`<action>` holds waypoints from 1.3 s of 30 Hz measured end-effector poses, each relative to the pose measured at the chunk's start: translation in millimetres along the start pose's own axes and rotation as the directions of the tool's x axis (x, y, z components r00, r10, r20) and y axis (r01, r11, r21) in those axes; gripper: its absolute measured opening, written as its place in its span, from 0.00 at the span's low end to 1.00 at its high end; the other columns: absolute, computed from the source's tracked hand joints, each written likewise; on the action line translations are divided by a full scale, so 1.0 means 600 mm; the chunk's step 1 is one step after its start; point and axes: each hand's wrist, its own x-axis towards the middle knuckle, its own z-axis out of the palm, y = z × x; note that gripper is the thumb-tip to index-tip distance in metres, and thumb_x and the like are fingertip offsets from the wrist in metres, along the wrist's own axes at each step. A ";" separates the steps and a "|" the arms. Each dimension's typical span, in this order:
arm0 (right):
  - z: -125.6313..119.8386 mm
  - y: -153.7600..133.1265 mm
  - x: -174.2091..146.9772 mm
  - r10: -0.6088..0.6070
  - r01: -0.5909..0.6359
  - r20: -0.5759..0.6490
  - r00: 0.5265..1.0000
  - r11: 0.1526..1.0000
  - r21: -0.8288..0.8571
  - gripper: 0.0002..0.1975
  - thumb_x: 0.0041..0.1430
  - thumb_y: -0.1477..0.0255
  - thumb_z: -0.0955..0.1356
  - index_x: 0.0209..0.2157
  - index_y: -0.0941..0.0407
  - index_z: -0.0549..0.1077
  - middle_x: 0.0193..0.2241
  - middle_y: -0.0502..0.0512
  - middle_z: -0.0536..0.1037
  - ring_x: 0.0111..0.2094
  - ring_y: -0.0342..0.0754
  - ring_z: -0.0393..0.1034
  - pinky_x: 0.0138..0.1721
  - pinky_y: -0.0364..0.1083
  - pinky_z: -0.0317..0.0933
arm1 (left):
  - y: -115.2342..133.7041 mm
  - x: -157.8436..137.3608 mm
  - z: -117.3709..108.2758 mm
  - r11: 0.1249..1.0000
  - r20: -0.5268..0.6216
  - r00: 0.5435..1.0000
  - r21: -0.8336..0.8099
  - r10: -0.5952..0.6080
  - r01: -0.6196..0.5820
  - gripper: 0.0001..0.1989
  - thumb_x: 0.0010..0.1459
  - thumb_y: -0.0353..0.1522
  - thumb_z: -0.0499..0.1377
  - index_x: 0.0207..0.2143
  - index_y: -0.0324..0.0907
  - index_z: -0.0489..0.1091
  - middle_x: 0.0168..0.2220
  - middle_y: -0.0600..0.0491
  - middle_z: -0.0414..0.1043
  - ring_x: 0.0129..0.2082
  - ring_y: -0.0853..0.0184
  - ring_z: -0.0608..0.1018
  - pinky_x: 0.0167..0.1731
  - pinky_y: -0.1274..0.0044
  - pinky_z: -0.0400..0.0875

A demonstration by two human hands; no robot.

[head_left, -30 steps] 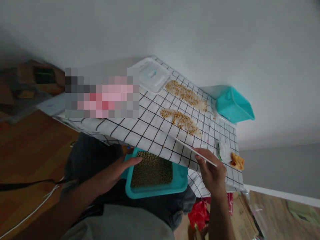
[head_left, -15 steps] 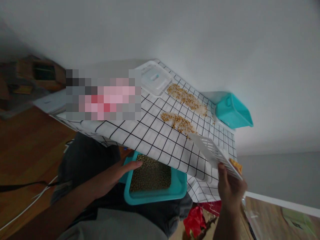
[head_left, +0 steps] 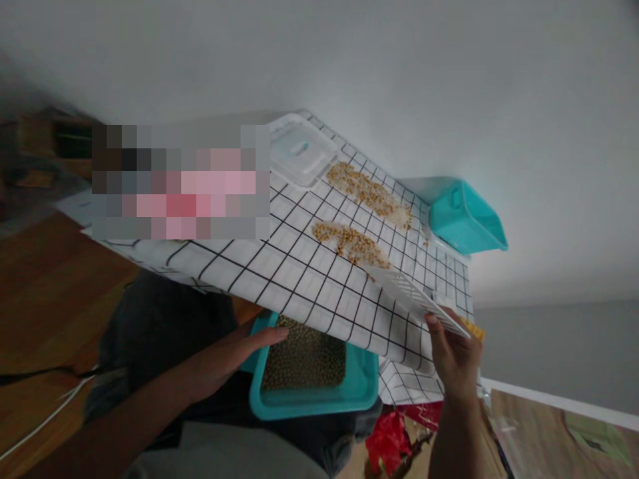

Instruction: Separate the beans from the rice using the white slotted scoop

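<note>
My left hand (head_left: 234,356) grips the left edge of a turquoise container (head_left: 314,408), thumb over its rim. Small greenish-brown beans (head_left: 304,359) fill much of it, and it sits by my lap below the table edge. In my right hand (head_left: 455,352) is a white slotted plastic plate (head_left: 399,293), held at its near end. Its far end meets or nearly meets the closer pile of yellow grains (head_left: 352,245) on the checked cloth (head_left: 279,266). A second pile, yellow grains mixed with white ones (head_left: 369,193), lies behind it.
At the back stands a clear lid (head_left: 302,150). A second turquoise container (head_left: 464,216) is at the right, against the wall. Something yellow (head_left: 473,328) shows behind my right hand. A blurred-out pink area covers the table's left. Red plastic (head_left: 388,442) lies below.
The slotted plate has swung left along the near pile, and my right hand has moved slightly left and up. The container of beans appears a little lower and further right. The view has shifted slightly.
</note>
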 end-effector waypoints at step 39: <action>0.003 -0.055 -0.041 -0.269 0.267 0.102 0.958 0.963 0.032 0.15 0.61 0.78 0.68 0.47 0.50 0.78 0.44 0.56 0.81 0.46 0.51 0.77 0.47 0.52 0.71 | 0.001 0.004 0.021 1.000 -0.018 1.000 -0.003 0.023 -0.023 0.21 0.52 0.43 0.66 0.49 0.49 0.76 0.53 0.51 0.79 0.60 0.52 0.73 0.62 0.62 0.64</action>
